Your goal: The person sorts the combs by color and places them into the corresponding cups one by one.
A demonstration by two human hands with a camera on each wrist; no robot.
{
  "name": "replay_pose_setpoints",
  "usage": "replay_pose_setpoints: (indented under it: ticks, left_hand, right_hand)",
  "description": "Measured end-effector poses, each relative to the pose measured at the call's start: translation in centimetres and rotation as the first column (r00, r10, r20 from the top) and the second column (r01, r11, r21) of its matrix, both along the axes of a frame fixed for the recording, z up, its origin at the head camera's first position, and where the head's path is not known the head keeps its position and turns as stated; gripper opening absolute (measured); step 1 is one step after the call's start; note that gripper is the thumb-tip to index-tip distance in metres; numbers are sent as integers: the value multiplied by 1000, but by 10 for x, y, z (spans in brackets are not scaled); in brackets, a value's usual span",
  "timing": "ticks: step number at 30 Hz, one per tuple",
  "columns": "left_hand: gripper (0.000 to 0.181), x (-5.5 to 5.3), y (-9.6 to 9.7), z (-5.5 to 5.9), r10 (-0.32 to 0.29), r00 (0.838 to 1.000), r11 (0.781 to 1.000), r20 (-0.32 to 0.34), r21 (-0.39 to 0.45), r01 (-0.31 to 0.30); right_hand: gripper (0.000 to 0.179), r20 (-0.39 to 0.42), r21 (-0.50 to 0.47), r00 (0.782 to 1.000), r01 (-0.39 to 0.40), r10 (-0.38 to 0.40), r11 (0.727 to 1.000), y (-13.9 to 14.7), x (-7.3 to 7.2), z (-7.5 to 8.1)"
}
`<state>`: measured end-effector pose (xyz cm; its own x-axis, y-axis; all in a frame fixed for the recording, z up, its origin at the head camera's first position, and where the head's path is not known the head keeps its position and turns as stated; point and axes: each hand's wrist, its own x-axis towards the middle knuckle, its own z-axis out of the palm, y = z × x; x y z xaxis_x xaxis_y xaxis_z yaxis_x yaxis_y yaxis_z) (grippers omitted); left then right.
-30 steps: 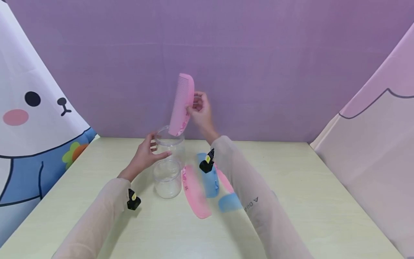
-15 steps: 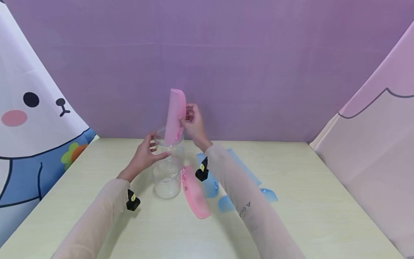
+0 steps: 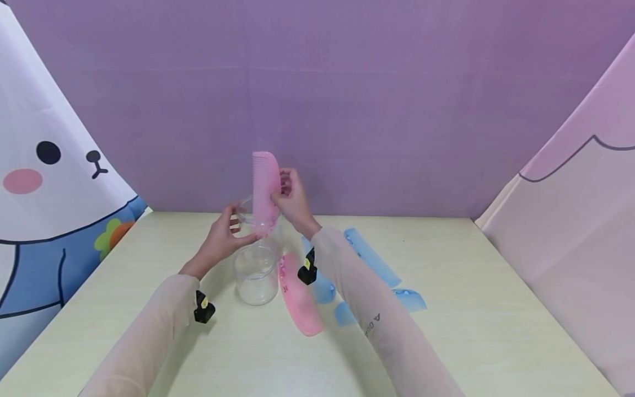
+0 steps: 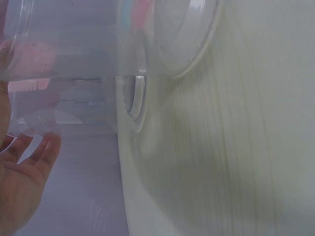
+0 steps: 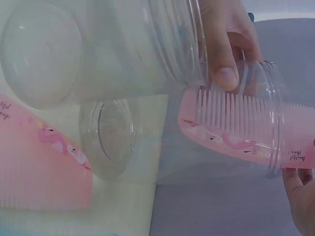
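Observation:
My right hand pinches a pink comb by its spine, holding it nearly upright. The comb's lower end, printed with flamingos, is inside the rear clear plastic jar, and its upper part stands out above the rim. Around that jar, close to the mouth, my left hand grips with thumb in front and fingers behind. A second clear jar stands just in front of it. In the left wrist view, curved fingers touch the jar's wall.
Another pink comb lies on the table right of the front jar. Blue combs lie farther right, partly covered by my right sleeve. A purple cloth rises behind the table's back edge.
My right hand has moved down and left, lowering the pink comb from above the rear jar's rim until its lower end is inside. The left hand keeps its hold on the jar.

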<state>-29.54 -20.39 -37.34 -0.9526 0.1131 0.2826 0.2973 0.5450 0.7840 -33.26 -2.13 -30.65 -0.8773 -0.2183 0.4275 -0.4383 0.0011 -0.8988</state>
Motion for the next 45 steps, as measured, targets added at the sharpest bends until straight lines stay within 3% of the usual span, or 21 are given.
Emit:
replay_pose_setpoints:
  ticks: [12, 19, 45]
  left_hand:
    - [92, 1, 0, 0, -3, 999, 1000, -37, -12, 3]
    - [94, 0, 1, 0, -5, 999, 1000, -37, -8, 5]
    - [90, -2, 0, -1, -11, 998, 1000, -61, -7, 10]
  right_hand:
    - [40, -45, 74, 999, 21, -18, 997, 2, 28, 19]
    - [35, -91, 57, 996, 13, -7, 998, 1, 27, 18]
    - [29, -107, 141, 993, 61, -46, 988, 0, 30, 19]
